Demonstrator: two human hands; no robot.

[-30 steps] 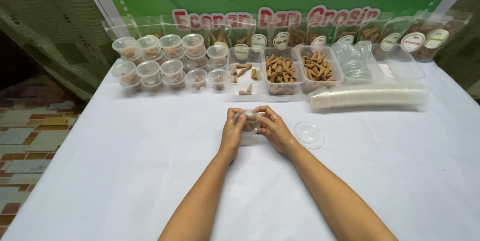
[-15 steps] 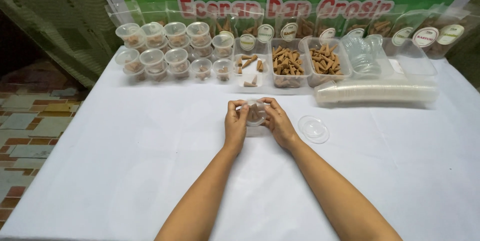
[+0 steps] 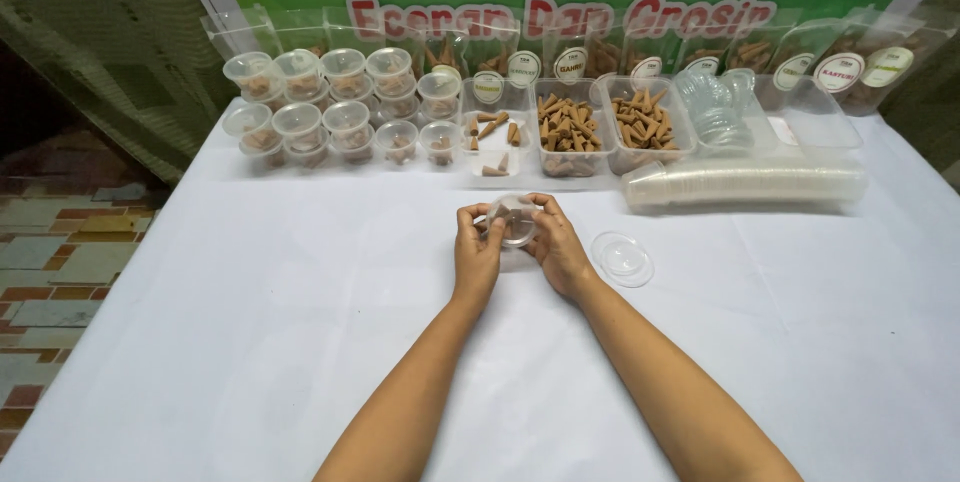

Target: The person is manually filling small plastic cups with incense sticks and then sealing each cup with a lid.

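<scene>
Holding a Small Cup Between Two Hands

Gripping a small clear round plastic cup [image 3: 514, 219] from both sides, the person's hands met just above the white-covered bench [image 3: 250, 342], near its middle. The left hand [image 3: 478, 248] had its fingers curled onto the cup's left rim and wall, thumb on the near side; the right hand [image 3: 556, 245] mirrored it on the right, fingertips arched over the top edge. Both hands were closed on the cup, neither one plainly nearer to it than the other. The cup sat tilted, its mouth turned partly toward the camera, so its short axis pointed up and back at the wearer; a brownish bit showed inside (too small to make out). Both forearms ran in from the lower edge and converged on the cup, wrists raised slightly off the cloth.

Just to the right of the right hand, apart from it, a clear round plastic lid [image 3: 621, 258] lay flat on the cloth. Farther back, a long stack of clear plastic cups [image 3: 745, 183] lay on its side, its long axis running left to right. Behind it stood clear rectangular trays of brown cone-shaped pieces [image 3: 570, 127], and to the left a cluster of lidded small clear tubs [image 3: 320, 102].
</scene>
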